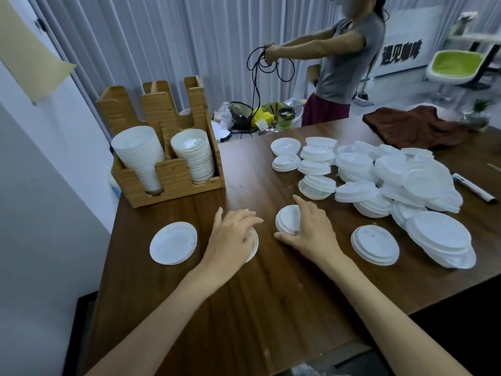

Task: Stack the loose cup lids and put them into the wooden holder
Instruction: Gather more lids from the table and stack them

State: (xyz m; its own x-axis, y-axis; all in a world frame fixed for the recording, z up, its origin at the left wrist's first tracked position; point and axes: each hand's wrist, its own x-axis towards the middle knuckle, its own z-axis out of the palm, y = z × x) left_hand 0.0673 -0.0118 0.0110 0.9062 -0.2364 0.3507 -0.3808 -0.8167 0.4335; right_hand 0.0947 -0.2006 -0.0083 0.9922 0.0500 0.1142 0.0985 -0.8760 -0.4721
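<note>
**Slip and jam risk as two lots of lids are brought together**

The left hand (233, 237) is curled over a near lid (253, 246). Most of that lid is covered, and its rim seems to be pinched by the bent fingers. The right hand (311, 229) is wrapped round a small stack (286, 221), with the thumb on the near side and the forefinger stretched past the top. Both lots are held low over the middle of the table (244, 308).

The wooden holder (173, 175) is set at the far left corner, and its two front slots are taken by leaning filled stacks (138, 156). A loose heap (393, 180) is spread toward the right edge. A flat lid (173, 242) is lying by the left edge.

Risks, as judged:
- **Crooked nesting:** the rims may be misaligned when the lots are nested, so the stack could be jammed crooked or spilled.
- **Lost grip:** the thin plastic may be squeezed out of a one-handed hold.
- **Knocked stacks:** the leaning stacks could be knocked if more is pushed in at an angle.
- **Lids off the table:** the heap could be nudged by the right forearm and lids sent off the edge.
</note>
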